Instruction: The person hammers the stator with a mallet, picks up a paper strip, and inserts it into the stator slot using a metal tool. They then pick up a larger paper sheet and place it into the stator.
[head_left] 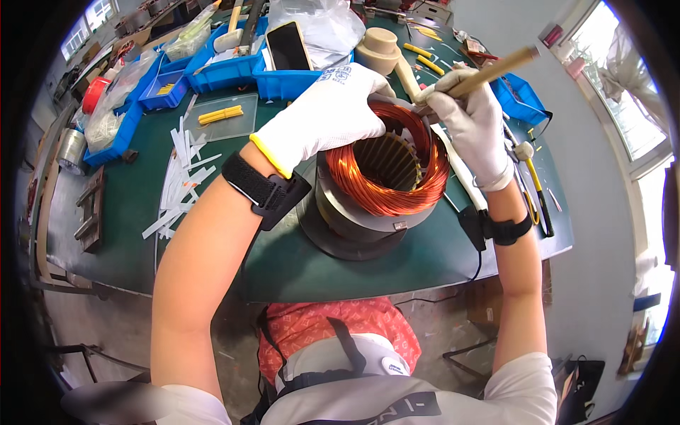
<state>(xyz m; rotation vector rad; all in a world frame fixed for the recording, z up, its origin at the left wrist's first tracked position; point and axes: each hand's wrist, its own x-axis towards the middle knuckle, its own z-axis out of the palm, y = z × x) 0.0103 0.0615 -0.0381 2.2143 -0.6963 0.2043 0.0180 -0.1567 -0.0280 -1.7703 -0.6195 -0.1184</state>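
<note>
A motor stator [358, 219] stands upright on the table before me, with a thick ring of copper winding [389, 202] around its top and yellowish slot strips inside its bore. My left hand [329, 113], in a white glove, is at the far left of the winding. Its thumb lies over the inner edge, with the fingers behind, partly hidden. At the far right of the ring my gloved right hand [471, 127] is closed around a tan wooden stick [496, 71], which points up to the right. The stick's lower end is hidden by the fingers.
White paper strips [185, 180] and yellow sticks [221, 115] lie to the left. Blue bins [223, 71] line the back, one with a phone [289, 47] on top. A mallet [525, 152] and other tools lie right. A wooden mallet [407, 74] stands behind the stator.
</note>
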